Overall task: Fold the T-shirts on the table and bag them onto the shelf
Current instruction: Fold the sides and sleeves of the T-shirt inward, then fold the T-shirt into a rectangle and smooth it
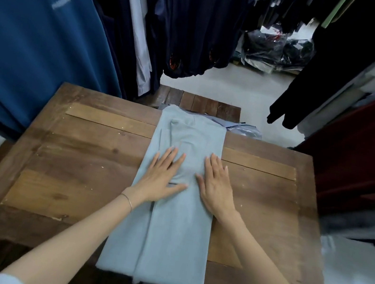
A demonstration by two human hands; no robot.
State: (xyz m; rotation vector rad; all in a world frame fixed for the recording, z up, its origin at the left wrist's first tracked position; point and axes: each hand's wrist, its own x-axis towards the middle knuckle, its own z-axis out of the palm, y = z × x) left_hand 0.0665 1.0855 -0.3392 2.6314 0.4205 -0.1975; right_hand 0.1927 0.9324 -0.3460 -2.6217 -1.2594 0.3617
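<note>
A light grey-blue T-shirt (pixel 176 235) lies lengthwise down the middle of the wooden table (pixel 83 161), its sides folded in to a long narrow strip; its near end hangs slightly over the front edge. My left hand (pixel 161 177) lies flat on the shirt's middle with fingers spread. My right hand (pixel 215 185) presses flat beside it, near the shirt's right edge. A clear plastic bag (pixel 245 130) peeks out at the table's far edge, behind the shirt's collar end.
Hanging garments crowd both sides: blue and navy ones (pixel 38 28) on the left, dark, grey and maroon ones (pixel 368 148) on the right. Bagged clothes (pixel 276 50) are piled on the floor at the back. A slatted wooden surface (pixel 203 103) sits just behind the table.
</note>
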